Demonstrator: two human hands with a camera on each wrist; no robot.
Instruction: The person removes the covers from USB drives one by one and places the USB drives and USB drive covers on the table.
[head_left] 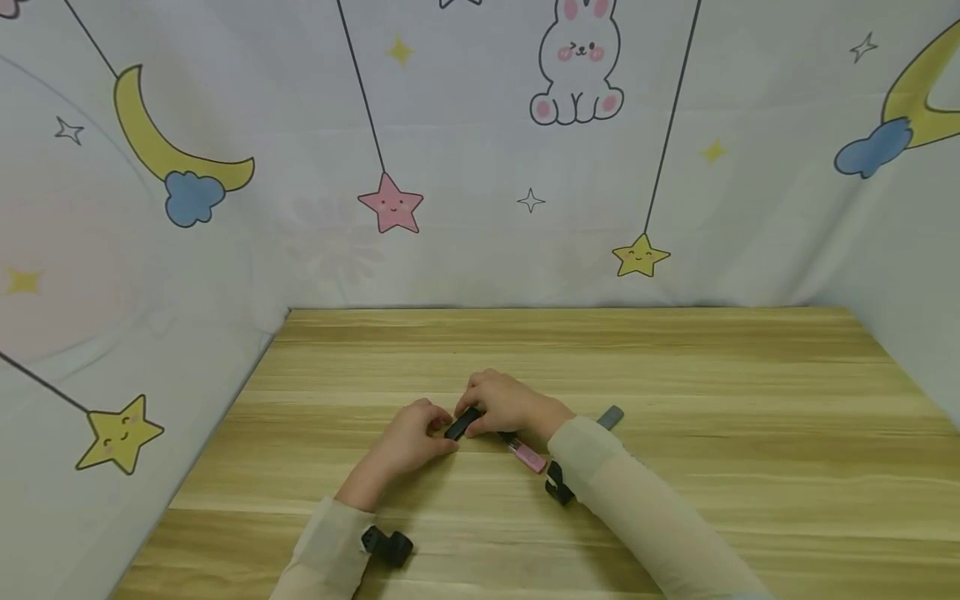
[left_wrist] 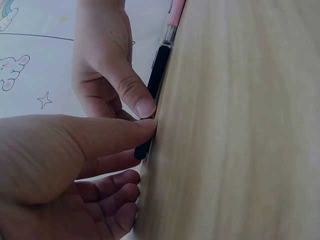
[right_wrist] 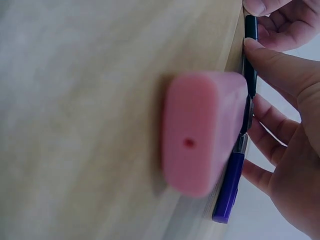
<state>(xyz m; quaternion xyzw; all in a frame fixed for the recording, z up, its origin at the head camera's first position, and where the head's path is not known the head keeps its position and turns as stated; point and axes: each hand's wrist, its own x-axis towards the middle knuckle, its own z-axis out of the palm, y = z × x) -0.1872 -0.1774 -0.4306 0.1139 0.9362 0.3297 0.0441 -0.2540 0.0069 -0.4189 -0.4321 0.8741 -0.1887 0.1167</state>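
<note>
Pink and oblong, one stick with a metallic end (head_left: pixel 529 458) lies loose on the wood-grain tabletop (head_left: pixel 750 375), well in from its far edge, with a purple oblong stick (right_wrist: pixel 230 187) beyond it in the right-wrist view. Farther in, the left hand (head_left: pixel 412 437) and right hand (head_left: pixel 512 405), fingers bent inward, pinch opposite ends of a slim black stick (head_left: pixel 462 423), so that one looks unfinished, not yet released. Toward the right edge lies a flat grey stick (head_left: pixel 612 417); whether the loose ones are done, I cannot tell.
</note>
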